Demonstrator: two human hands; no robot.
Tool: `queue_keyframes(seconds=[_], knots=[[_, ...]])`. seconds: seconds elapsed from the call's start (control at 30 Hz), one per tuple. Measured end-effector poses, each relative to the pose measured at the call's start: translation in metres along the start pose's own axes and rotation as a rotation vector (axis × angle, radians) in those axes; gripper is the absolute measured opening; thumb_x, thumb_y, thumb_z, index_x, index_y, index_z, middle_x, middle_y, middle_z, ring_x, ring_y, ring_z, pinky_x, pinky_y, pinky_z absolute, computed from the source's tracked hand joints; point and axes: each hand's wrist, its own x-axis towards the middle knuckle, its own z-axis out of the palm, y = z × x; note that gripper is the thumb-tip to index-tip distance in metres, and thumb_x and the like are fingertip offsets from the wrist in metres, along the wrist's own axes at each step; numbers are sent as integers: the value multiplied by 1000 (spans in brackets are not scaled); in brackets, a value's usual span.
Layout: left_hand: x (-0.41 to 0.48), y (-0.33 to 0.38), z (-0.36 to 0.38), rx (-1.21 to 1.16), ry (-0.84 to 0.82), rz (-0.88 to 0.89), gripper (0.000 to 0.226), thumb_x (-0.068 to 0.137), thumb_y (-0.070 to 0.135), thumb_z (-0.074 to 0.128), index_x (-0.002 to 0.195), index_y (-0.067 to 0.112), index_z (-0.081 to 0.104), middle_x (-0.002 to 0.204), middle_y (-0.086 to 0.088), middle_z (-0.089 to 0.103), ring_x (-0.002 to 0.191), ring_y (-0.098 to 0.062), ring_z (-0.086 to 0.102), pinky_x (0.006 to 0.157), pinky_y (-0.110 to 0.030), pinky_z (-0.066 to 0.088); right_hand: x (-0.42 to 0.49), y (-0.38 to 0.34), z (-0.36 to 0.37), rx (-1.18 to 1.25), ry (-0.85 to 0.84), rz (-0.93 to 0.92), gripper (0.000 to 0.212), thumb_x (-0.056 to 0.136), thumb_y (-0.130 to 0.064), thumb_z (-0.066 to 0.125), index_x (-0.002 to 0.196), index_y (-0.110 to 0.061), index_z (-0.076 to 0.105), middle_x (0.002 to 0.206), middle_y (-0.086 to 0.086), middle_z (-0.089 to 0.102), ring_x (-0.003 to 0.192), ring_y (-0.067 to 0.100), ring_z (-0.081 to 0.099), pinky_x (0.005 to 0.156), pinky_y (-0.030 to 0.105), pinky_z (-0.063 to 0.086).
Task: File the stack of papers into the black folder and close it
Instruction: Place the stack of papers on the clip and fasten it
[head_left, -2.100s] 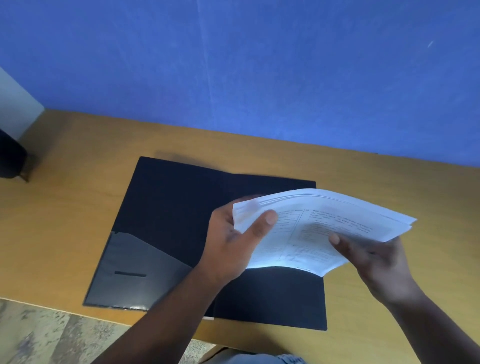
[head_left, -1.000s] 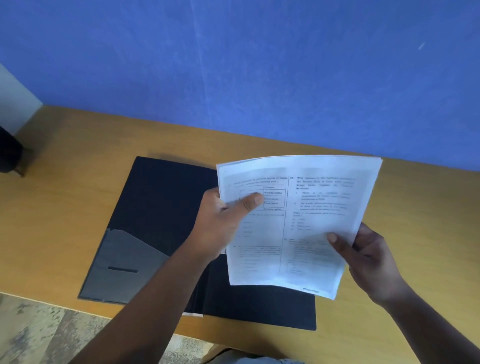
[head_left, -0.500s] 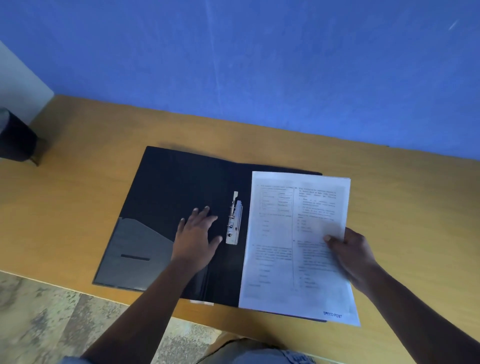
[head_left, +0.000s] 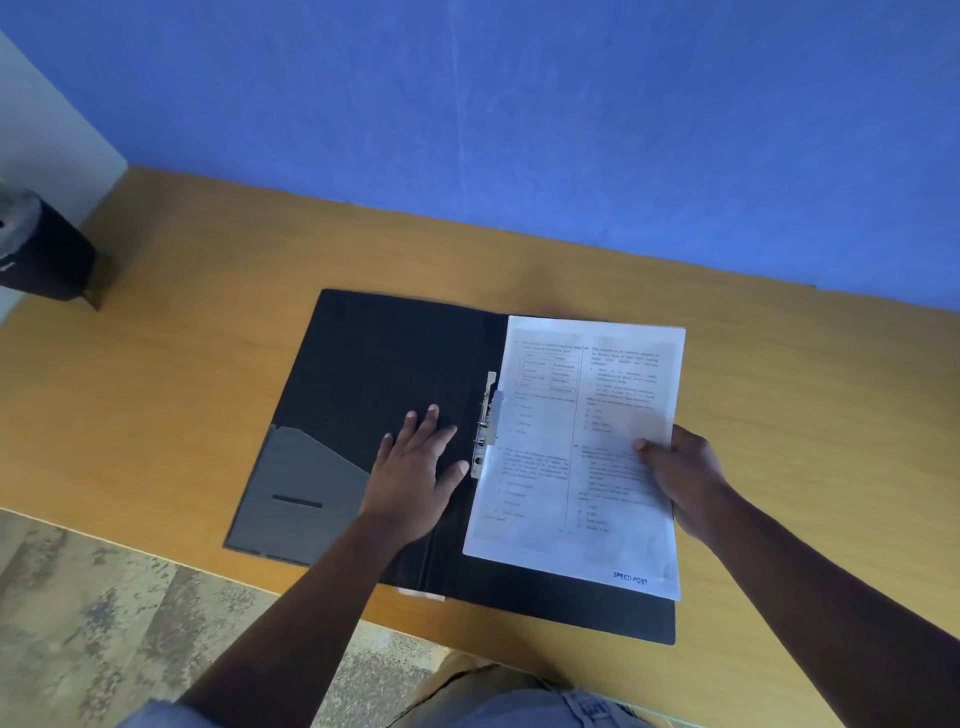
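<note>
Your black folder (head_left: 374, 374) lies open and flat on the wooden worktop (head_left: 182, 364), its spine running away from you, its near edge close to the worktop's front edge. Your left hand (head_left: 415, 473) rests palm down on the folder's left inner cover, fingers spread and flat, thumb reaching toward the metal clip (head_left: 485, 421) that sits along the spine. Nothing is gripped in that hand. Just left of it, a grey pocket (head_left: 306, 483) with a dark slot covers the lower part of the left cover.

Your right hand (head_left: 685, 478) pinches the stack of papers (head_left: 576, 457) at its right edge, thumb on top of the printed page and the other fingers underneath. The stack lies over the folder's right half, its left edge touching or just overlapping the clip; you cannot tell from here whether the sheets are under it. Blue lettering reading "SPEED-POST" shows at the stack's near right corner, and the black cover shows beyond the sheets' near edge.

A dark cylindrical object (head_left: 36, 249) stands at the worktop's far left, well apart from the folder. A blue wall (head_left: 519, 130) rises behind the worktop, and a mottled floor (head_left: 104, 623) shows below its front edge.
</note>
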Motion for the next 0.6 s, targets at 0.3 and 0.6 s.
queue_keyframes(seconds=[0.3,0.6], knots=[[-11,19,0,18,195,161,50,101,47,38,137,16,55,160,-3,33,150,-20,24,122,-45,20,6,-5,2,-177,-20,-23,32,94,-10,64,126,-12,64,112,6,72,97,27,69,79,39,58],[-29,76,17,-36,127,517,38,94,41,59,120,13,67,141,-3,59,137,-22,47,113,-45,36,18,-24,-23,-818,150,-215,64,84,-40,69,137,-13,45,130,9,59,107,27,59,75,33,46]])
